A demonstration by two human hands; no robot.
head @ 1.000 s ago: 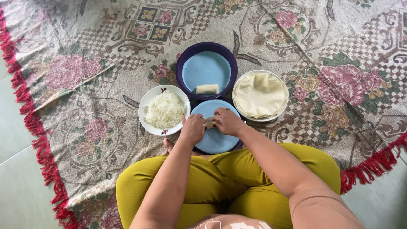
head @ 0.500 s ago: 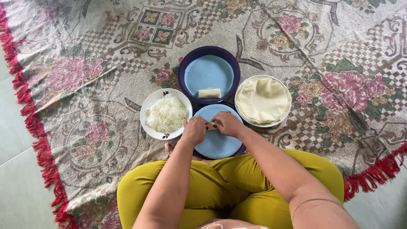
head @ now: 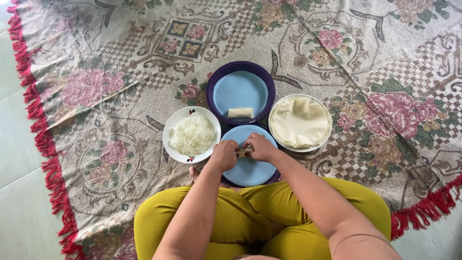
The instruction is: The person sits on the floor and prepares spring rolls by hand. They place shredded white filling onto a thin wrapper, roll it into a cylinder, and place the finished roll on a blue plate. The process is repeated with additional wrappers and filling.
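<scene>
Both hands [head: 243,153] pinch a pale roll [head: 244,152] over the near blue plate [head: 250,171].

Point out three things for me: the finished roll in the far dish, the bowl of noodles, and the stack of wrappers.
finished roll [head: 240,112], head view, middle of its top face.
bowl of noodles [head: 169,131], head view, bare white rim at left.
stack of wrappers [head: 299,120], head view, centre of the top sheet.

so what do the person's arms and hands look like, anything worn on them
Both forearms are bare, with no gloves on the left hand or right hand. No watch or bracelet shows. A short sleeve edge appears at the right upper arm. Whether a ring is worn is too small to tell.
</scene>
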